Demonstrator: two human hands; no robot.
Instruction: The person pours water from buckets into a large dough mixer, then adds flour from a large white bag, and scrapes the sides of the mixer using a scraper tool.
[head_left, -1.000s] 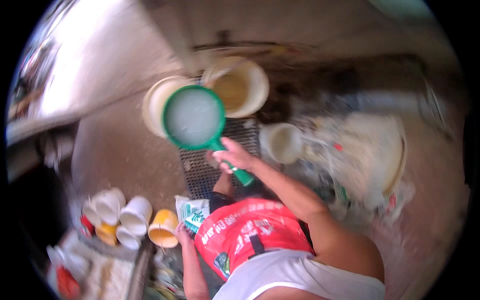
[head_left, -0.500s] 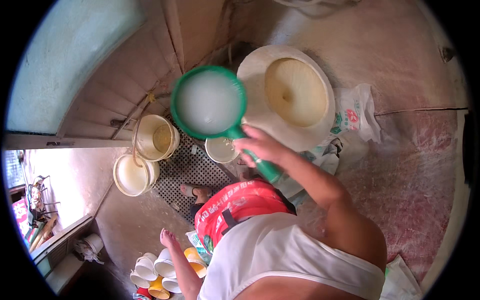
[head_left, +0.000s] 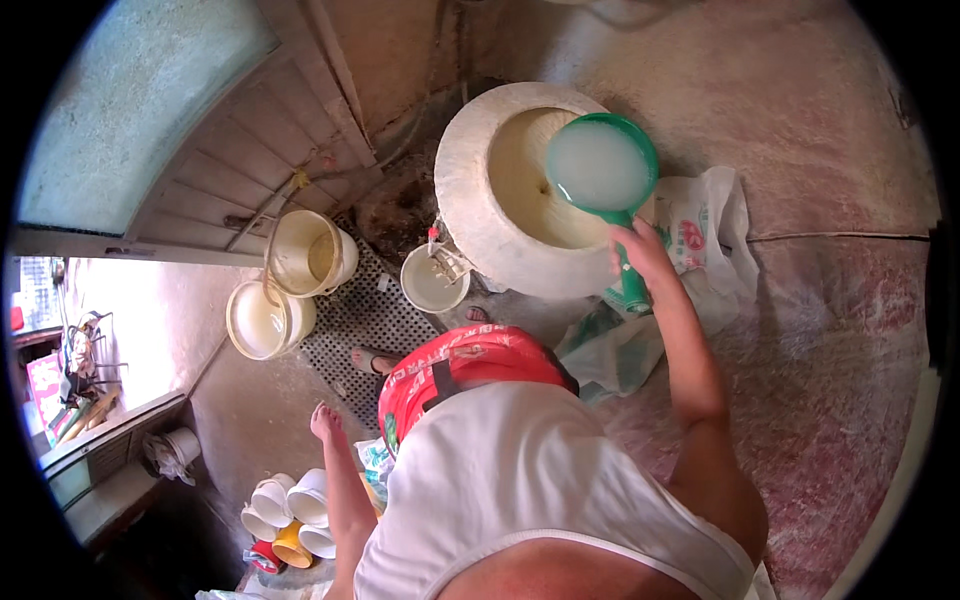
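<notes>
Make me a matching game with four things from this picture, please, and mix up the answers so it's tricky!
Things:
1. Ladle
2. Left hand
3. Apron
4. Mat

Clues:
A. Red, with white markings
B. Dark and full of holes, on the floor
C. Green, held in the right hand
D. Nothing to be seen in it, away from the big round vat

Right pairs: 1-C, 2-D, 3-A, 4-B
</notes>
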